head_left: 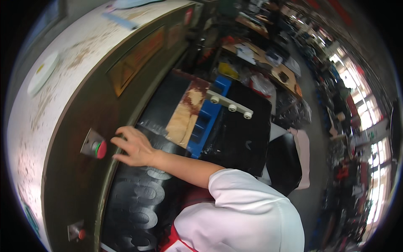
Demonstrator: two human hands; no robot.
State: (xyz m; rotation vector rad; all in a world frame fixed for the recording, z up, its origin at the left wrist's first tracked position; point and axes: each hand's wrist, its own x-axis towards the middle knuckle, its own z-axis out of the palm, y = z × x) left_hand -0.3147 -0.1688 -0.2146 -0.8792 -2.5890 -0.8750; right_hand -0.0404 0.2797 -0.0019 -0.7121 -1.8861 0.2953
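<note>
My right hand reaches left across the work surface, its fingers apart and slightly bent, holding nothing. Its fingertips are nearest a red push button with a green ring, set on a metal plate on the dark green machine. A small gap shows between fingers and button. Below the hand lies a shiny black sheet marked with several rounded outlines. Beyond the forearm are a worn wooden board, a blue slotted piece and a pale bar with three round knobs. My left hand is out of view.
A second red button sits lower on the machine. The machine's whitish top carries a white oval object. Black sheet material hangs at the right. Farther off stands a cluttered wooden table, with an aisle beside it.
</note>
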